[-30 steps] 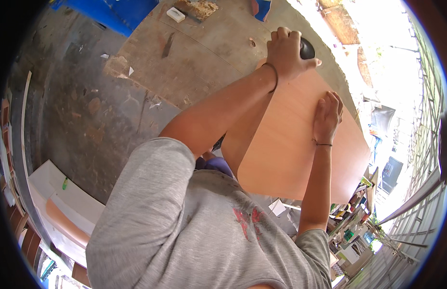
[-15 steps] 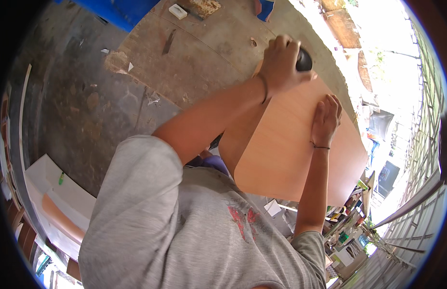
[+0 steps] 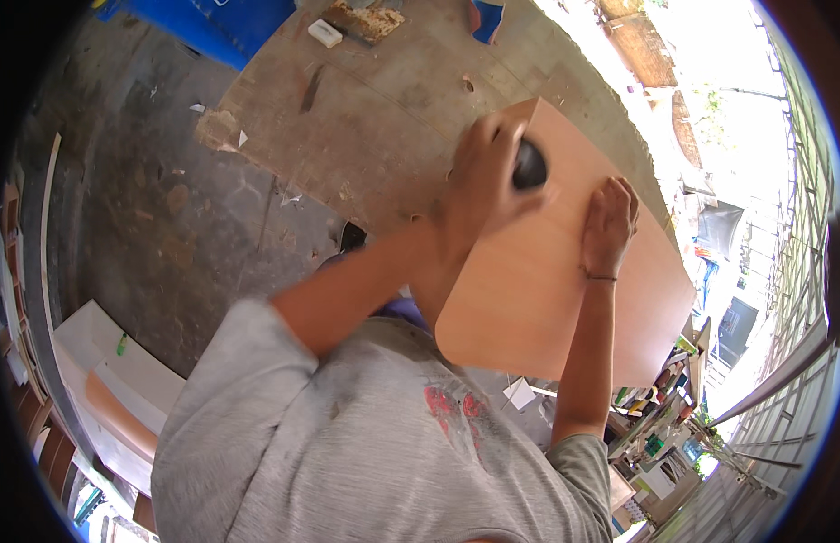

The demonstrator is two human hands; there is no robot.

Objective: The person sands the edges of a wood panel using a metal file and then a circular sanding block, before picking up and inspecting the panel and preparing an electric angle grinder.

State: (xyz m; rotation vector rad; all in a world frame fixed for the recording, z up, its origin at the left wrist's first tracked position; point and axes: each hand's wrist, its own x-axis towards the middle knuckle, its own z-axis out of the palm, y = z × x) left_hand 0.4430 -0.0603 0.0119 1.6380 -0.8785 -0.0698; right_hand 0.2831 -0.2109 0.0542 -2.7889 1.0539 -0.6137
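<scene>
Tan board: 3 o'clock. Black knob, gripped by the fingers of the left hand: shifted from board's 12 to its 11, baring far corner; apparently mid-stroke. Right hand: fingers loose, flat, board's 2 o'clock.

Stained brown work surface, white block on it, white scrap near its edge

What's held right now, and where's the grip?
Left hand: dark rounded object, gripped around its left side. Right hand: laid on the wooden panel, no clasp visible.
</scene>
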